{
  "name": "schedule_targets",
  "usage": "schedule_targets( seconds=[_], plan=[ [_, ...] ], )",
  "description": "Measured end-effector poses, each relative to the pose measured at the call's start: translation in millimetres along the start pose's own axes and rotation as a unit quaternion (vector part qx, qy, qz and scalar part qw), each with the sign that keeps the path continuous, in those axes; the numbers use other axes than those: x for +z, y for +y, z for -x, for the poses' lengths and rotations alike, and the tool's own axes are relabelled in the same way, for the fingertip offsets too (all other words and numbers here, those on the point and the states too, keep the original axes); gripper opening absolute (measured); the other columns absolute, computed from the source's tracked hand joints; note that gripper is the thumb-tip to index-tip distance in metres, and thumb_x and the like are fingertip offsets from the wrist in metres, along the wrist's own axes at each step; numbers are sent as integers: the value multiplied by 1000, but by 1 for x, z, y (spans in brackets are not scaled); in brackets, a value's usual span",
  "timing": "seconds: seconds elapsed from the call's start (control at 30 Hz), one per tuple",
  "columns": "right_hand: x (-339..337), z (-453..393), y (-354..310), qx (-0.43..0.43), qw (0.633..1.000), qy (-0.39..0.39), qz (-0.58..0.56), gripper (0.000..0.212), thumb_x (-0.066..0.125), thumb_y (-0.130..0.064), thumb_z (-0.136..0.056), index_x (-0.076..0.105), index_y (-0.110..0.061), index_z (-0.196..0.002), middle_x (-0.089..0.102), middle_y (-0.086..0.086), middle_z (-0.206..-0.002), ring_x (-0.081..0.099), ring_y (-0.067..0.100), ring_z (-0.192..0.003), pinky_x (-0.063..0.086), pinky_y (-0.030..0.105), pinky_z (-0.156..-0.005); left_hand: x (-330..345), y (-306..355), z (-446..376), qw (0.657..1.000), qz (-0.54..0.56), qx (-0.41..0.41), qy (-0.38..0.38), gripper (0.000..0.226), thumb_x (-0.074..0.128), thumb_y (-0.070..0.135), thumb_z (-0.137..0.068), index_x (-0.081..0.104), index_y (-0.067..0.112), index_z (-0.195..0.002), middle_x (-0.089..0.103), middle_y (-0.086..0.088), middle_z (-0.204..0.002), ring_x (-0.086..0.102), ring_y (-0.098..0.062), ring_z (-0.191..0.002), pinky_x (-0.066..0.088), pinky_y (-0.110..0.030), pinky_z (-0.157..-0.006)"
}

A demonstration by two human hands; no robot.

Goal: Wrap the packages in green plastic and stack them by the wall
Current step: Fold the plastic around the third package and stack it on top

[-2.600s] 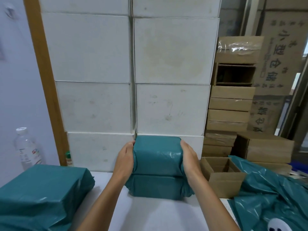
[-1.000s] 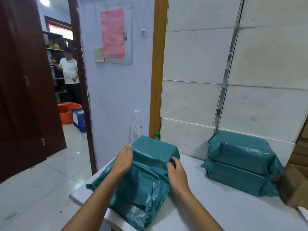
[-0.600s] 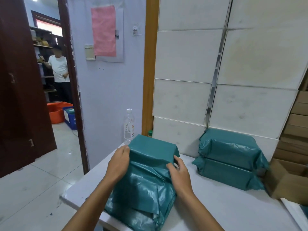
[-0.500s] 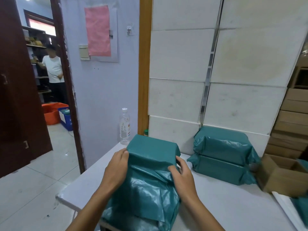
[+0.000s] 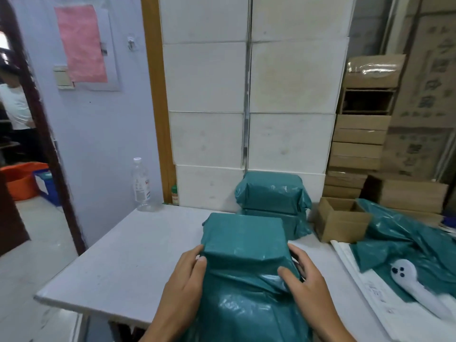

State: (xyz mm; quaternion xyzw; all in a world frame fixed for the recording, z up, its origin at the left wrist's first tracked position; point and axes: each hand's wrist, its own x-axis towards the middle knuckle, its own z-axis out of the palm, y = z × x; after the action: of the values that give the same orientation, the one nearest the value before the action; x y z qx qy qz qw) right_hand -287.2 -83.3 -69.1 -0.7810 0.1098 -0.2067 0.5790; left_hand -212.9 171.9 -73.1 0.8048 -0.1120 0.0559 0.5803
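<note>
A package in green plastic [image 5: 244,238] lies in front of me on the white table [image 5: 128,262], its loose plastic end trailing toward me. My left hand [image 5: 185,280] grips its left near corner. My right hand [image 5: 303,277] presses the plastic at its right near corner. Behind it, two wrapped green packages [image 5: 271,193] sit stacked against the white boxes [image 5: 209,137] by the wall.
An open cardboard box [image 5: 340,219] stands right of the stack, with loose green plastic bags [image 5: 404,238] and a white handheld device [image 5: 414,285] beyond it. A water bottle [image 5: 140,183] stands at the table's far left corner. Brown cartons [image 5: 357,144] are piled at right. A person stands in the doorway at left.
Both hands left the stack of two packages and took hold of another green package at the table's left. They have since slid it right, in front of the stack.
</note>
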Motion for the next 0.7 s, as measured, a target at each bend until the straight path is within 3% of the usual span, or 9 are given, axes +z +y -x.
schedule_targets(
  seconds=[0.13, 0.23, 0.3, 0.4, 0.47, 0.6, 0.7],
  plan=[
    [-37, -8, 12, 6, 999, 40, 14, 47, 68, -4, -95, 61, -44, -120, 71, -41, -104, 63, -23, -98, 50, 5, -73, 44, 21, 1, 998, 2, 22, -52, 30, 39, 38, -111, 50, 47, -137, 51, 36, -133, 42, 30, -118, 36, -20, -105],
    [-54, -21, 23, 11, 999, 42, 21, 45, 67, -7, -96, 60, -40, -126, 66, -30, -118, 65, -7, -109, 48, 14, -80, 69, 24, -9, 997, -5, 27, -78, 39, 38, 37, -112, 48, 36, -149, 52, 23, -144, 48, 11, -128, 31, -19, -108],
    [-60, -29, 29, 17, 999, 23, 26, 46, 69, -9, -96, 59, -34, -133, 64, -28, -123, 63, 3, -119, 47, 15, -84, 76, 22, -15, 994, -23, 24, -107, 38, 39, 34, -112, 45, 39, -149, 48, 19, -147, 45, 2, -134, 30, -20, -109],
    [-70, -32, 36, 36, 997, -13, 63, 61, 70, -41, -88, 53, -37, -146, 62, -22, -138, 59, 9, -130, 51, 32, -102, 77, 22, -19, 989, -44, 51, -132, 35, 43, 31, -112, 39, 57, -135, 47, 32, -139, 46, 1, -136, 34, -23, -113],
    [-75, -31, 39, 26, 991, -11, 132, 72, 64, -56, -85, 44, -41, -153, 51, -22, -152, 51, 9, -139, 45, 43, -114, 69, 19, -18, 984, -94, 91, -121, 40, 49, 30, -109, 36, 57, -135, 39, 41, -133, 42, 4, -132, 33, -24, -114],
    [-68, -25, 31, -134, 942, 23, 306, 69, 68, -46, -94, 41, -35, -156, 39, -21, -157, 30, 4, -151, 28, 37, -125, 63, 11, -35, 941, -241, 227, -73, 58, 66, 36, -98, 47, 31, -153, 40, 21, -154, 33, -1, -144, 28, -27, -121],
    [-44, -34, 32, -238, 878, 24, 414, 75, 65, -58, -87, 51, -25, -153, 50, -6, -158, 38, 20, -153, 26, 45, -126, 78, 15, -56, 894, -307, 311, -103, 61, 66, 43, -92, 55, 23, -149, 51, 4, -157, 44, -19, -146, 39, -41, -120]
  ],
)
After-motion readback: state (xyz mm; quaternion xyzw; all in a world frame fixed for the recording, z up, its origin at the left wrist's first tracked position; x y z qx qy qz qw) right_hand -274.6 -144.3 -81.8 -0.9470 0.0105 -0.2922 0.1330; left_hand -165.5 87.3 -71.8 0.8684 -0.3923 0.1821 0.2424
